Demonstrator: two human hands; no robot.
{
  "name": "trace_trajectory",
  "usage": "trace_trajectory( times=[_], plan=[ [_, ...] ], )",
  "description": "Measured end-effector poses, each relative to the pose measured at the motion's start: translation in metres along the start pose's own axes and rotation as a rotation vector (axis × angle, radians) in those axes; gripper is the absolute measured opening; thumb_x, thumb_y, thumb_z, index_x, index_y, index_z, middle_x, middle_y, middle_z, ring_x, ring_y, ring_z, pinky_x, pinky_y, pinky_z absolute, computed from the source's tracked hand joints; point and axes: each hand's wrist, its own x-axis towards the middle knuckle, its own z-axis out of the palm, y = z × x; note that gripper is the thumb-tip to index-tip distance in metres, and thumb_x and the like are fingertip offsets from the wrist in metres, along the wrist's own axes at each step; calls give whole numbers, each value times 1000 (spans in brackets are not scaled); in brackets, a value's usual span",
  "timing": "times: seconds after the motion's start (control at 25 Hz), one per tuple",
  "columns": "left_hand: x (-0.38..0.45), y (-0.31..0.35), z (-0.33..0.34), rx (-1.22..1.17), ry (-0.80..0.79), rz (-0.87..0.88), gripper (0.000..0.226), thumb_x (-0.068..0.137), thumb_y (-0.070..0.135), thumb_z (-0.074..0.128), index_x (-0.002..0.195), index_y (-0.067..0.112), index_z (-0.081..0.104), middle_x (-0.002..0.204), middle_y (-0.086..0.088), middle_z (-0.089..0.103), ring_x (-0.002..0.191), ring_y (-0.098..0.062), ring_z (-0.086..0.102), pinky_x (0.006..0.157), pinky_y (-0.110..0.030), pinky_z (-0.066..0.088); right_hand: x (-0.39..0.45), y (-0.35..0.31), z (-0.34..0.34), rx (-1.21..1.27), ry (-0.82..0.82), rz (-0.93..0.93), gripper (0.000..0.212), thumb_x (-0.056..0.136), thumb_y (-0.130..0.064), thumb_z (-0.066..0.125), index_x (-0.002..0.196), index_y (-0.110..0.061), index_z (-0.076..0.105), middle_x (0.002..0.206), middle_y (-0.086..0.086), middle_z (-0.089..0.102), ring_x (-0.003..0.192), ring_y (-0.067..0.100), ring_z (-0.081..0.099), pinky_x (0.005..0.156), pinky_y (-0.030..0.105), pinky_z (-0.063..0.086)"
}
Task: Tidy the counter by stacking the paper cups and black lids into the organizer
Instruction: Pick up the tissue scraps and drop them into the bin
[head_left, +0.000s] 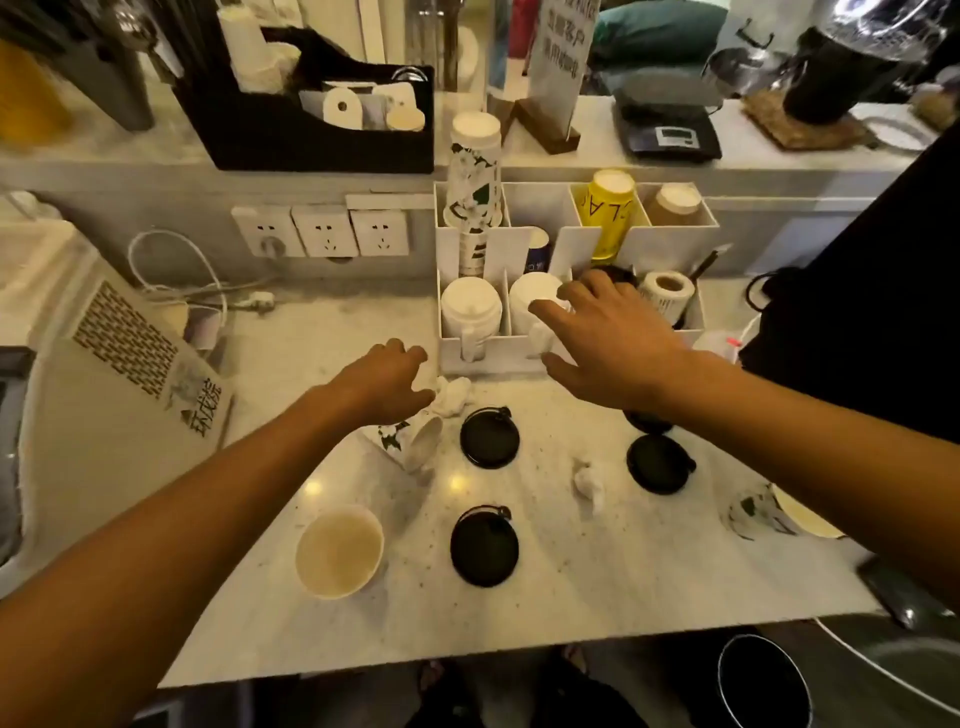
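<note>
Right hand (608, 343) is held over the front row of the white organizer (493, 358), fingers spread and straight, nothing gripped. A black lid stack (618, 274) is seen just past the fingertips, at 12 o'clock of the hand, in the organizer's front compartment; contact cannot be told. White lids (470, 306) are stacked in the compartment at 9 o'clock of that hand.

Left hand (384, 382) is lowered onto a tipped patterned paper cup (410, 441), fingers loosely curled; whether the cup is gripped cannot be told, as the fingertips are hidden. The cup lies on its side at 6 o'clock of the hand, long axis running roughly 10 to 4 o'clock, open mouth toward 4 o'clock. White with dark leaf print. A crumpled tissue (453, 395) lies at 3 o'clock of the fingers.

Three loose black lids lie flat on the marble counter (571, 597): one (488, 436) at 3 o'clock of the tipped cup, one (484, 545) at 6 o'clock of it, one (658, 464) under the right forearm. Round, matte black, each with a small tab. An upright plain cup (340, 552) stands open-mouth-up near the counter's front left. Another patterned cup (763, 512) lies partly hidden at far right. A tall patterned cup stack (474, 171) stands inverted in the organizer's back-left slot.
</note>
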Motion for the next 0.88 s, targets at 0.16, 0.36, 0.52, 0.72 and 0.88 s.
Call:
trace_trajectory(
  times=[0.16,0.36,0.52,0.72,0.88],
  plan=[
    [17,16,13,-54,-51,-11,58,96,43,60,145,16,45,143,-14,51,120,-32,57,94,-38,48,-14,22,24,55,-42,57,60,92,-52,51,143,-23,38,137,15,54,123,35,46,98,49,46],
    [47,36,30,-57,-71,-86,50,96,41,62,139,19,51,139,-11,56,115,-28,60,94,-38,50,-24,48,57,252,-73,162,62,93,-52,51,148,-28,34,147,11,47,137,35,38,109,52,39],
    [61,46,47,3,-92,-132,52,94,38,64,142,23,49,143,-11,53,118,-30,59,94,-39,51,-34,53,89,428,-40,231,64,93,-52,54,149,-30,32,152,8,43,142,34,33,110,51,38],
    [81,60,65,216,-134,-128,58,92,26,70,144,34,45,147,-7,47,109,-28,64,84,-36,56,-56,55,129,648,-16,319,62,93,-52,54,148,-32,34,153,2,43,142,27,33,109,47,40],
    [88,61,80,366,-167,-116,54,92,21,67,142,29,45,144,-12,45,94,-28,68,73,-36,56,-79,51,148,862,42,388,55,96,-46,54,146,-30,40,149,-1,46,140,22,33,108,42,40]
  ],
)
